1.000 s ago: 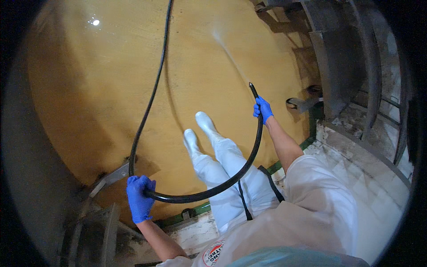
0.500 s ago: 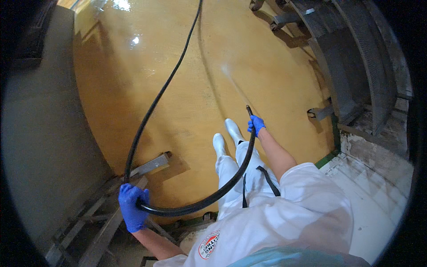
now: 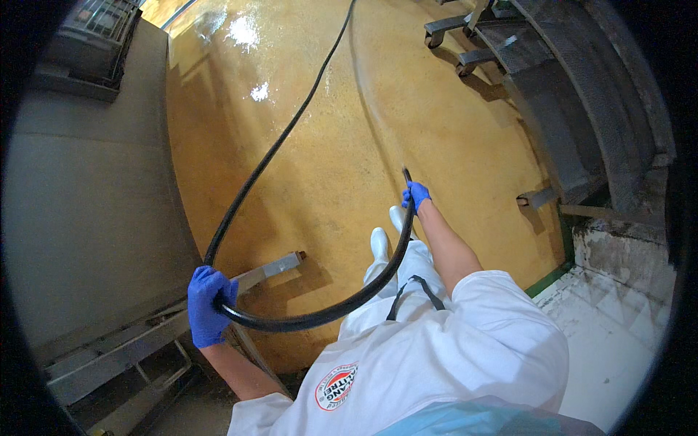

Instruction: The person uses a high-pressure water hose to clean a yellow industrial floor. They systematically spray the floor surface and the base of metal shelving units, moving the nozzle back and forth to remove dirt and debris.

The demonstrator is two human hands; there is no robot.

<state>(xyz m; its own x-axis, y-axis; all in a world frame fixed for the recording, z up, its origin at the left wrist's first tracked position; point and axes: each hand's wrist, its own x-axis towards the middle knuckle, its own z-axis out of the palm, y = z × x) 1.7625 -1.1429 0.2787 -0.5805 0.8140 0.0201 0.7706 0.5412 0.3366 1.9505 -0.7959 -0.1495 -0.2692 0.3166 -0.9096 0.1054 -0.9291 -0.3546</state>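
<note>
A long black hose comes in from the far top of the view, runs down to my left side and loops across my front. My left hand, in a blue glove, is closed around it at the bend. In the same kind of glove, my right hand grips the hose close to its outlet end. A thin jet of water leaves that end and reaches away over the yellow floor. My white boots stand on this floor behind the outlet.
Grey metal racks on wheeled legs line the right side. To the left rises a large grey panel, with a metal frame jutting out below it. A white ledge lies at the lower right. Wet patches shine far off.
The water jet now points farther ahead and slightly left and looks longer. My view has shifted, so floor and racks sit more to the right. Both hands keep their hold on the hose.
</note>
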